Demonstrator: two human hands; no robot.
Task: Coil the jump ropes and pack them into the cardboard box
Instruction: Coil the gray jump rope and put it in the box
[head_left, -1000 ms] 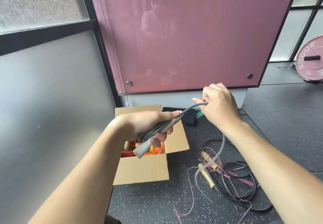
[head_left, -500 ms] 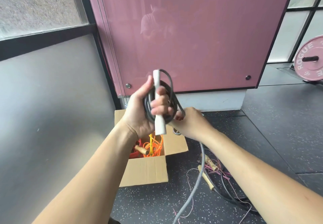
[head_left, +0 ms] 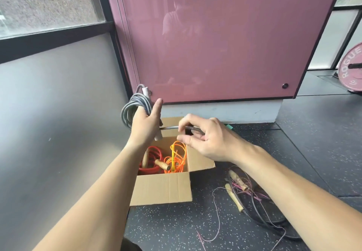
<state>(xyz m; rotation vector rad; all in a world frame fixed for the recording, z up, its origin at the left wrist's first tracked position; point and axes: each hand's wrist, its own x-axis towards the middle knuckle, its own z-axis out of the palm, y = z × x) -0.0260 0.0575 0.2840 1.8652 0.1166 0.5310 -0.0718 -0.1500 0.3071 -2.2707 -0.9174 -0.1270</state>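
— Head view first: what do we have in our left hand [head_left: 146, 126]?

— We hold the coiled grey jump rope [head_left: 131, 108] there, its loops bunched against our palm and wrapped around the hand, with one pale handle [head_left: 146, 91] sticking up above the coil. Our fingers are closed around the bundle, thumb raised beside it. The whole coil hangs in the air above the back edge of the open brown cardboard box [head_left: 162, 189].

— And our right hand [head_left: 203, 138]?

— It pinches the free end of the same grey rope, a dark grey handle [head_left: 193, 128] lying level between thumb and fingertips. The short stretch of rope runs straight across from that pinch to our left hand. Both hands sit close together over the box.

— What is already inside the box?

— We see a coiled red jump rope with wooden handles [head_left: 151, 161] on the left side and a coiled orange jump rope with a yellow handle [head_left: 176, 159] on the right, touching each other.

— Anything left outside?

— On the dark speckled rubber floor [head_left: 176, 229], just right of the box, we see a loose tangle: a thin pink jump rope with wooden handles [head_left: 236, 191] mixed with a black rope [head_left: 262, 218]. How the two interlace we cannot tell. Behind the box stands a glossy pink panel [head_left: 215, 35].
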